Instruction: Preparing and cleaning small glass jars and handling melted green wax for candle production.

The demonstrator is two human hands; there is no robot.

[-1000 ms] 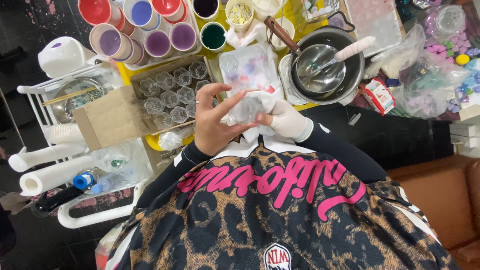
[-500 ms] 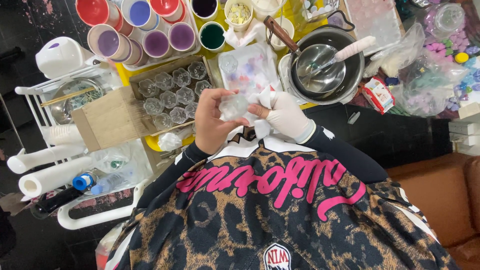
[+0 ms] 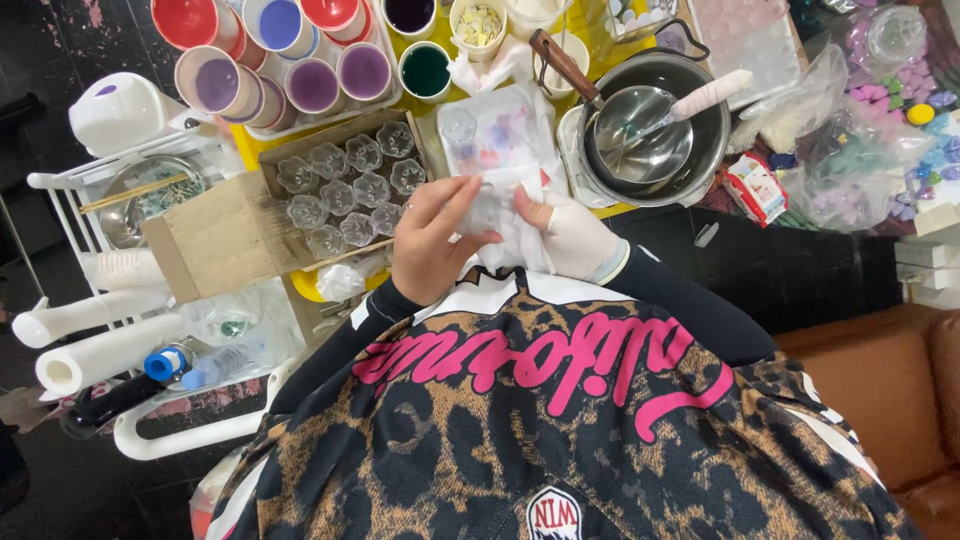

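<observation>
Left hand (image 3: 435,245) is bare, fingers curled round a small clear glass cup (image 3: 490,208), thumb and fingertips pressed against its sides; cup sits held up off the table, just in front of the person's chest, between both hands. Right hand (image 3: 575,235) wears a white glove and pinches a white tissue (image 3: 515,245) against the cup; thumb on top, cloth bunched below. Looks like one hand steadies while the other wipes, which would explain the glove on only the wiping side; that's a judgement, not seen outright. How far the right fingers close under the tissue can't be told, they're hidden

Cardboard box (image 3: 230,235) lies just left of the hands, flap folded open toward the person, holding rows of matching clear faceted cups (image 3: 345,195); likely kept within easy reach of the left hand

Behind the hands: a clear plastic bag (image 3: 500,130) with pale coloured bits, then a dark pot (image 3: 700,150) with a steel bowl (image 3: 640,140) nested in it and a pink-handled tool resting across. Further back, paper cups (image 3: 290,60) of red, purple, blue and dark green liquid grouped on a yellow tray (image 3: 255,150)

White rack (image 3: 150,430) at far left carries paper rolls and a bottle, well apart from the hands
</observation>
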